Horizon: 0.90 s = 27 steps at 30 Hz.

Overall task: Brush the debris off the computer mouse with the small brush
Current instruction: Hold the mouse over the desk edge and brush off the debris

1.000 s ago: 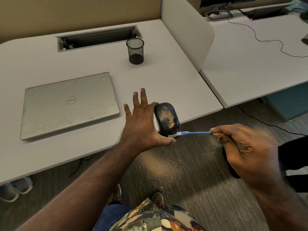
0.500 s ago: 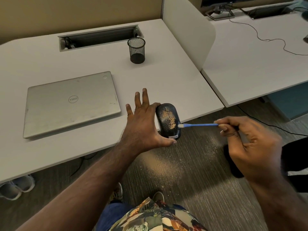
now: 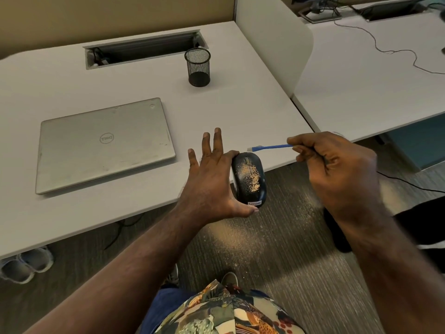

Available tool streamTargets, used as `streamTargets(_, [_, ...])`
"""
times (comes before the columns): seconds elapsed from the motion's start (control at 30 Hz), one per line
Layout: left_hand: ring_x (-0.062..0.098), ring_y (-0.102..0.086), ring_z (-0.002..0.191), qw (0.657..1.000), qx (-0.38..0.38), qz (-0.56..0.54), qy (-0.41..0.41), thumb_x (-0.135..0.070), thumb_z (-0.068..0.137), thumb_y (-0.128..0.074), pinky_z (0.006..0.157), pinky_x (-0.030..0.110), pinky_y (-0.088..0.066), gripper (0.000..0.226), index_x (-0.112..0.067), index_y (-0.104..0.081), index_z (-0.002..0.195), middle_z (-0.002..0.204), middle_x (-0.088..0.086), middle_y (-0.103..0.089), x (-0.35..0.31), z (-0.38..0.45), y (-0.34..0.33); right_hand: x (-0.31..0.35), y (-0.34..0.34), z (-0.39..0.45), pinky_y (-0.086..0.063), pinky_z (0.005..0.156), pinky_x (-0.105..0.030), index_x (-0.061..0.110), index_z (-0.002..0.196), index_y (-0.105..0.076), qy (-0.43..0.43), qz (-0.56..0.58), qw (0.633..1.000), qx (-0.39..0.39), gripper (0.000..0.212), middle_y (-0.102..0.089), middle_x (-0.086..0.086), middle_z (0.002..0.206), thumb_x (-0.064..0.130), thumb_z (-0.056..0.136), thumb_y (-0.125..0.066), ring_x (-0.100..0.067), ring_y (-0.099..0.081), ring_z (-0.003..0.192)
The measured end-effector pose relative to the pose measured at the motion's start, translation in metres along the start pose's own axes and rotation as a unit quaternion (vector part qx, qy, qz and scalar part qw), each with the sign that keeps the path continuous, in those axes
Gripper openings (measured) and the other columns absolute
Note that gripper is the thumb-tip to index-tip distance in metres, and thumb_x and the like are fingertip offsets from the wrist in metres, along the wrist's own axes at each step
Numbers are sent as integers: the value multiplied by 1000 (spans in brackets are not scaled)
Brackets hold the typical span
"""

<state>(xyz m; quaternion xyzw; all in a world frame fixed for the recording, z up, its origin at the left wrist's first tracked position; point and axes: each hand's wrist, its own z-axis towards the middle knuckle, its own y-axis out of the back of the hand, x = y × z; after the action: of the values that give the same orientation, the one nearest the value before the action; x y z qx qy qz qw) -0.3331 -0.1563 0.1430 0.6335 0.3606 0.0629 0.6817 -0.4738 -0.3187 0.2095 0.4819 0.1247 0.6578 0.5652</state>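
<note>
Black mouse [image 3: 249, 179] — left hand [image 3: 212, 186] gripping | right hand [image 3: 337, 169] pinching brush [image 3: 271, 147] | laptop [image 3: 106, 143] beside — apart

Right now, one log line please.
left hand holds mouse | right hand holds brush above mouse | debris on mouse

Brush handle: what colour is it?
Blue handle on the small brush, with a pale tip; head view.

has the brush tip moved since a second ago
Yes. The brush tip was at the Lenovo label end of the mouse; now it is beyond the wheel end.
</note>
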Motion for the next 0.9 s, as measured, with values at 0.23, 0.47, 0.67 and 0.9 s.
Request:
streamTargets(0.23, [22, 37, 141, 1000, 2, 11, -5, -81, 49, -71, 115, 57, 14, 126, -25, -20, 150, 157, 6, 32, -1, -2, 1, -4, 0, 5, -46, 82, -3, 2, 105, -72, 30, -5, 999, 34, 23, -69, -3, 94, -9, 87, -63, 0, -59, 84])
streamTargets(0.47, [23, 38, 140, 1000, 8, 20, -14, -83, 50, -69, 115, 59, 13, 126, -25, -19, 150, 157, 5, 34, -4, -2, 1, -2, -3, 6, -48, 84, -6, 1, 107, -71, 44, -8, 999, 25, 21, -68, -3, 96, -5, 89, -62, -2, -59, 84])
streamTargets(0.67, [23, 39, 140, 999, 15, 26, -12, -83, 50, -68, 115, 59, 13, 127, -25, -17, 151, 156, 6, 35, -5, -1, 2, -2, 2, 10, -50, 82, -11, 1, 102, -71, 63, -11, 998, 22, 18, -70, -6, 92, -6, 88, -63, -6, -60, 82])
streamTargets(0.9, [23, 41, 139, 999, 23, 34, -11, -83, 51, -69, 115, 59, 13, 127, -26, -15, 151, 155, 6, 37, -7, 0, 1, 3, -2, 15, -58, 75, -33, 4, 106, -71, 100, -4, 992, 74, 27, -71, -5, 96, 11, 90, -50, -12, -63, 82])
